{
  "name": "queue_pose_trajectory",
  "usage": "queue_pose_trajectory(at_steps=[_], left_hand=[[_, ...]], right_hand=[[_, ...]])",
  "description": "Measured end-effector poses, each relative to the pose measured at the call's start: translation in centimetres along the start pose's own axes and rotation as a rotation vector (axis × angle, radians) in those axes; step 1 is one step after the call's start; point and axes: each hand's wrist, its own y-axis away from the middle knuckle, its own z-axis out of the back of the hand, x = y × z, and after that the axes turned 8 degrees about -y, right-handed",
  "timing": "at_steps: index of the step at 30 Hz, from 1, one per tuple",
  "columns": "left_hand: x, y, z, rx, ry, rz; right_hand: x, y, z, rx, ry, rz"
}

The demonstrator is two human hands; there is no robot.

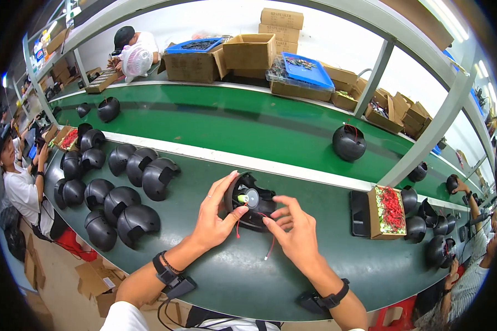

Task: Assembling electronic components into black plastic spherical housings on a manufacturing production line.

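Note:
My left hand [214, 214] is closed round the left side of a hollow black round shell [266, 205], its thumb at the opening. Inside the shell sits a small round grey speaker [252, 198], with a pale yellow-green piece [242, 198] beside it. Thin red wires come out of the opening, and one red wire [273, 240] hangs down to a small white plug. At the shell's right side, my right hand [296, 227] is bent with its fingertips pinching at that wire. Fingers partly cover the wire there.
Several black shells [120, 203] stand on the green bench at left. A box of red-wired parts [389, 212] and a black tray [360, 214] lie at right. Beyond runs a green conveyor [232, 118] carrying shells, under a grey metal frame [376, 74]. Co-workers [25, 182] sit nearby.

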Motion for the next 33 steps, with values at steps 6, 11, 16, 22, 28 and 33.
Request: queue_pose_trajectory(at_steps=[6, 11, 16, 22, 28, 33], left_hand=[[-0.2, 0.7, 0.1, -0.180, -0.334, -0.260], [-1.2, 1.1, 0.3, -0.249, -0.505, -0.405], [-2.1, 1.9, -0.7, -0.358, -0.596, -0.484], [-5.3, 2.1, -2.2, -0.681, 0.202, 0.078], [-5.4, 5.3, -0.4, -0.594, 0.721, 0.465], [-4.0, 9.4, 3.0, -0.581, 0.557, 0.460]], right_hand=[[0.1, 0.2, -1.4, -0.105, -0.080, 0.132], [1.1, 1.0, -2.8, -0.173, -0.130, 0.164], [2.2, 1.9, -5.1, -0.221, -0.283, 0.089], [5.6, 3.6, -7.9, -0.272, -0.108, 0.229], [3.9, 7.4, -12.4, -0.191, 0.026, 0.416], [5.8, 11.0, -13.4, 0.224, -0.153, 0.237]])
